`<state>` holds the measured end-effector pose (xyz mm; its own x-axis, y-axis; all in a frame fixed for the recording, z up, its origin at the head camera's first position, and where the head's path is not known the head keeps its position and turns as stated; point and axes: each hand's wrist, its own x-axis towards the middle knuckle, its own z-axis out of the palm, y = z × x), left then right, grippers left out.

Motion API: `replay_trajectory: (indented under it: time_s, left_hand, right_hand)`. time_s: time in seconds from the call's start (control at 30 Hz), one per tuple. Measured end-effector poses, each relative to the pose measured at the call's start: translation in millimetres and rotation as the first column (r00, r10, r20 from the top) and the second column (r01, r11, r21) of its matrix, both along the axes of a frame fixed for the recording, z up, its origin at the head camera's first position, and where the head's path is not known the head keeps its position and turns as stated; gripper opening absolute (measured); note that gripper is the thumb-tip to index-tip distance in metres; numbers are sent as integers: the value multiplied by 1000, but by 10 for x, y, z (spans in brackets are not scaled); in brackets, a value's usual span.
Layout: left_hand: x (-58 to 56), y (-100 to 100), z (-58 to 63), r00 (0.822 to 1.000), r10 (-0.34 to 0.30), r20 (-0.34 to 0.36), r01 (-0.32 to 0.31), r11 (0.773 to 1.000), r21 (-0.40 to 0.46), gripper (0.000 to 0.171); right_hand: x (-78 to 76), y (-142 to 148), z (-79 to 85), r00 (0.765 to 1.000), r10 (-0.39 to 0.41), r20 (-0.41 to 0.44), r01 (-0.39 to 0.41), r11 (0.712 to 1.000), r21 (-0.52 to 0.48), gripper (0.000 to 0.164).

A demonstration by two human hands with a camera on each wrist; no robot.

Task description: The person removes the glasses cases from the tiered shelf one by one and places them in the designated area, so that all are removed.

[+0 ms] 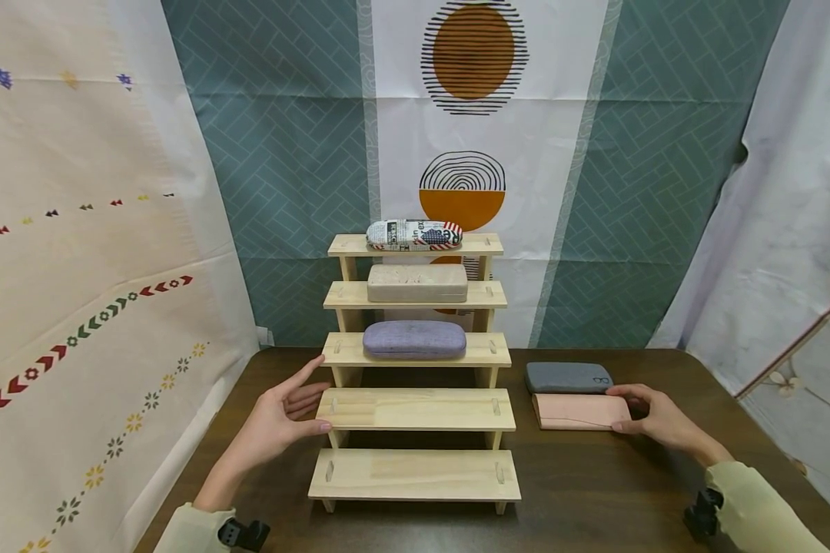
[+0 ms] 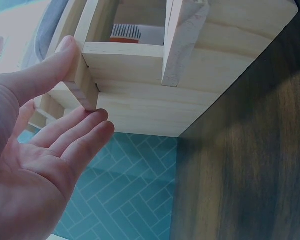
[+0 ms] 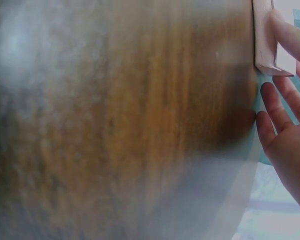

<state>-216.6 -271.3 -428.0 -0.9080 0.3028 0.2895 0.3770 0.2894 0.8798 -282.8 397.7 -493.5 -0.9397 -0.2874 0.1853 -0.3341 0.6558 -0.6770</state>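
Observation:
A stepped wooden display rack [image 1: 415,474] stands in the middle of the table. My left hand [image 1: 283,411] holds the rack's left side, thumb at the front corner of the second board from the bottom. In the left wrist view, the thumb and fingers [image 2: 85,130] lie on opposite sides of a board end. At right, a pink glasses case [image 1: 574,412] lies flat on the table. My right hand [image 1: 657,418] grips its right end between thumb and fingers; the right wrist view shows only the case's end [image 3: 265,40]. Directly behind it lies a grey-blue glasses case [image 1: 567,376].
The upper boards carry a purple case [image 1: 415,339], a beige case [image 1: 417,284] and, on top, a newsprint-patterned case [image 1: 415,235]. The dark wooden table [image 1: 581,491] backs onto a patterned curtain [image 1: 283,153]. Pale cloths hang on both sides.

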Motion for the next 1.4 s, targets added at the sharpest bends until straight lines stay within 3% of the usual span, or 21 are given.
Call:
replay_trajectory:
  time_s: [0.83,1.03,1.4]
  left_hand:
    - [-33,5,-18,1000,11,-15,-11,1000,-6,105]
    - [-23,11,-14,1000,2,-18,-2,1000,-5,103]
    - [-13,10,-2,1000,4,-15,-4,1000,-13,102]
  right_hand:
    - [23,-5,39,1000,-21,3,21,1000,19,61]
    - [153,-178,308,995,-76,-72,79,996,45,59]
    - [307,-960,943,979,36,-202,-26,998,51,47]
